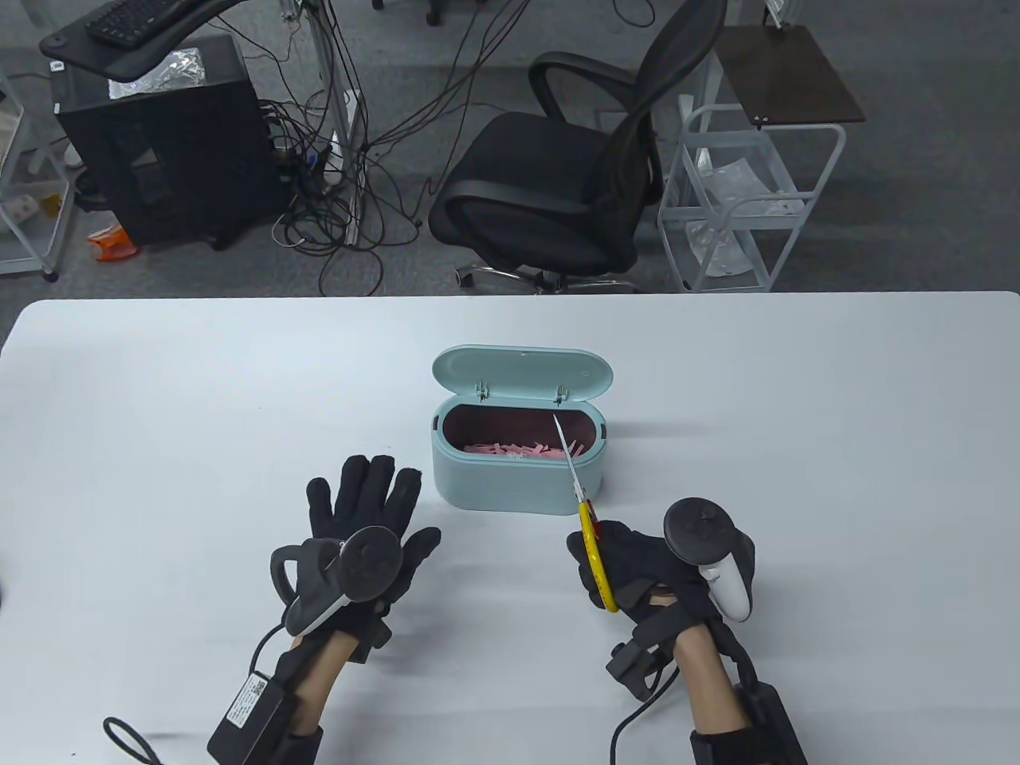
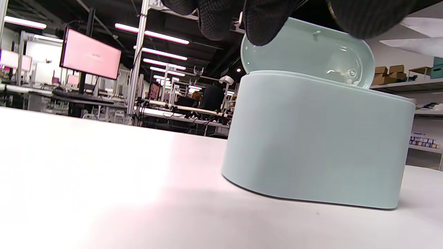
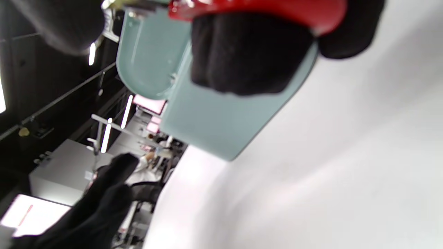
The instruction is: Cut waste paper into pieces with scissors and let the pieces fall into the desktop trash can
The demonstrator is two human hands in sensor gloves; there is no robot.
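Observation:
A pale teal desktop trash can (image 1: 510, 480) stands mid-table, its lid (image 1: 522, 372) tipped open at the back. Several pink paper strips (image 1: 518, 450) lie inside. My right hand (image 1: 637, 570) grips the yellow-and-red handles of the scissors (image 1: 586, 522) just right of the can's front; the closed blades slant up over the can's right rim. My left hand (image 1: 370, 510) lies flat on the table left of the can, fingers spread, holding nothing. The left wrist view shows the can (image 2: 318, 138) close ahead. In the right wrist view, gloved fingers (image 3: 242, 55) curl round a red handle (image 3: 263, 8).
The white table (image 1: 159, 398) stretches wide on both sides of the can. Beyond its far edge stand a black office chair (image 1: 574, 183), a white wire cart (image 1: 749, 199) and a black computer tower (image 1: 167, 143) with tangled cables.

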